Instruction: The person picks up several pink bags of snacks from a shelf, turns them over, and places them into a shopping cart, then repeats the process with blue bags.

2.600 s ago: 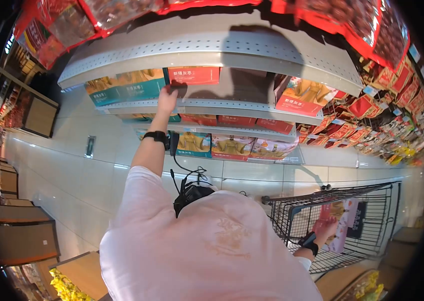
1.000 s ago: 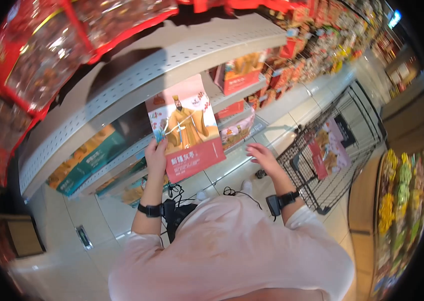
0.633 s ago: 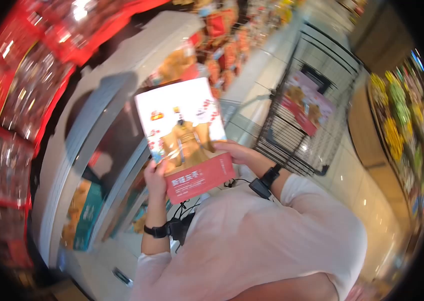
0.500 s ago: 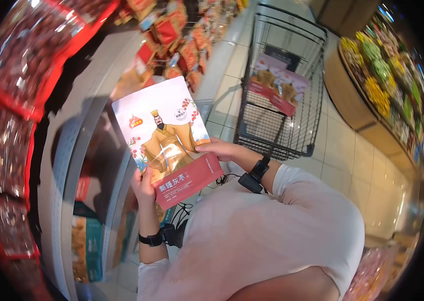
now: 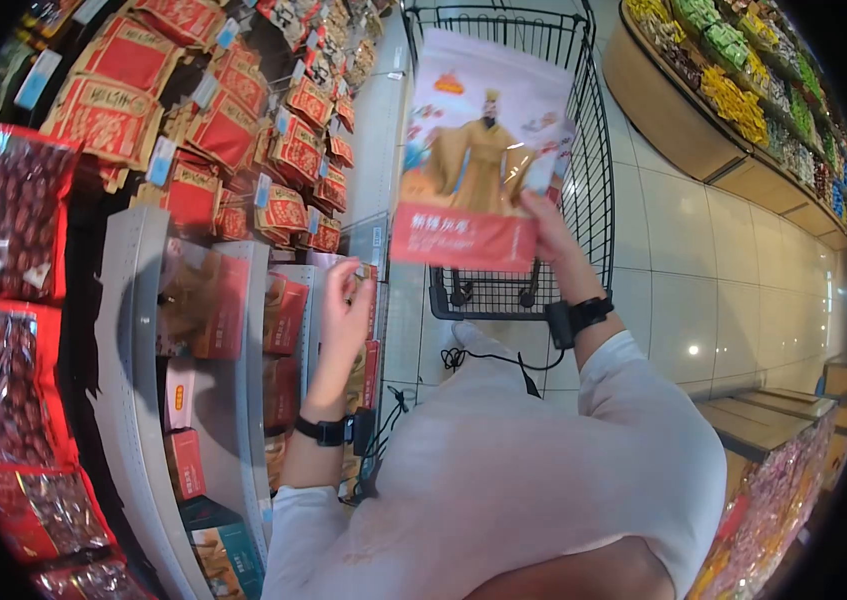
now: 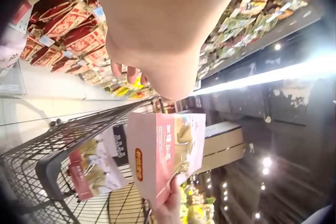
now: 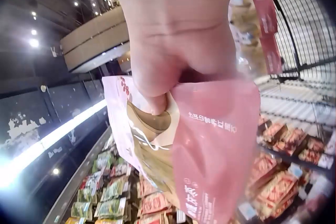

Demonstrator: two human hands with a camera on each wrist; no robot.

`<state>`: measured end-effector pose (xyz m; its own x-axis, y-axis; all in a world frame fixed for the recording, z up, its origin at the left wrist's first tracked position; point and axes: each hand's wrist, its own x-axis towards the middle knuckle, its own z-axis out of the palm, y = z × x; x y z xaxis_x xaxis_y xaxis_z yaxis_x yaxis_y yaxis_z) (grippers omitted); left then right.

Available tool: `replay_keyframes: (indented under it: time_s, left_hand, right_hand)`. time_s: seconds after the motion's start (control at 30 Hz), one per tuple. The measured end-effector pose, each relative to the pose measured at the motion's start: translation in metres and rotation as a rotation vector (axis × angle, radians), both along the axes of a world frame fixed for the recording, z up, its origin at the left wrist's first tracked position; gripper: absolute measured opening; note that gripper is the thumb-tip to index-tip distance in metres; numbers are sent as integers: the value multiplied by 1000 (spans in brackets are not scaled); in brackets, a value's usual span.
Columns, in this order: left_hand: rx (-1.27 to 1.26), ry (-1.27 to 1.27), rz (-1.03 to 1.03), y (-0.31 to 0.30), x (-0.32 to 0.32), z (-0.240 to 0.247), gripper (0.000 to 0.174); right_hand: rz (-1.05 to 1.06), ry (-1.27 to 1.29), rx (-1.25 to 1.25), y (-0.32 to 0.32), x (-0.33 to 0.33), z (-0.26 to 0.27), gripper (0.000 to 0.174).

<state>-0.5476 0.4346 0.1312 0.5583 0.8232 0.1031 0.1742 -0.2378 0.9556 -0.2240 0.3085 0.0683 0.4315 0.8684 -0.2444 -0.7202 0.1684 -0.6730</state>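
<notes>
A pink and red bag of dried jujubes (image 5: 483, 150), printed with a robed figure, stands upright over the shopping cart (image 5: 595, 190) in the head view. My right hand (image 5: 551, 232) grips its right side. In the right wrist view, the thumb lies on the printed face of the bag (image 7: 210, 145) and the other fingers are hidden behind it. My left hand (image 5: 345, 315) is off to the left beside the shelf, fingers loosely bent, holding nothing. Similar bags (image 6: 95, 166) lie inside the cart in the left wrist view.
A shelf unit (image 5: 133, 330) with more jujube bags runs along my left, large red bags (image 5: 8, 210) above it. Red snack packs (image 5: 108, 115) hang farther ahead. A curved wooden display (image 5: 678, 135) stands on the right beyond tiled floor (image 5: 698, 310). Cables hang at my waist.
The left hand took the bag from the shelf, both hands held it, then the left let go. The right hand carried it over the cart as my body turned right.
</notes>
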Motion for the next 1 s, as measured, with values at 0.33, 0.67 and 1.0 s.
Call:
replay_keyframes:
  time_s: [0.33, 0.67, 1.0]
  left_hand:
    - [517, 547, -351, -15, 114, -86, 48]
    - [555, 718, -335, -20, 124, -133, 35]
    - [545, 791, -358, -18, 129, -141, 31]
  right_hand:
    - [-46, -204, -618, 24, 106, -174, 41]
    - [390, 27, -777, 48, 73, -282, 39]
    - [990, -1096, -1275, 74, 117, -356, 34]
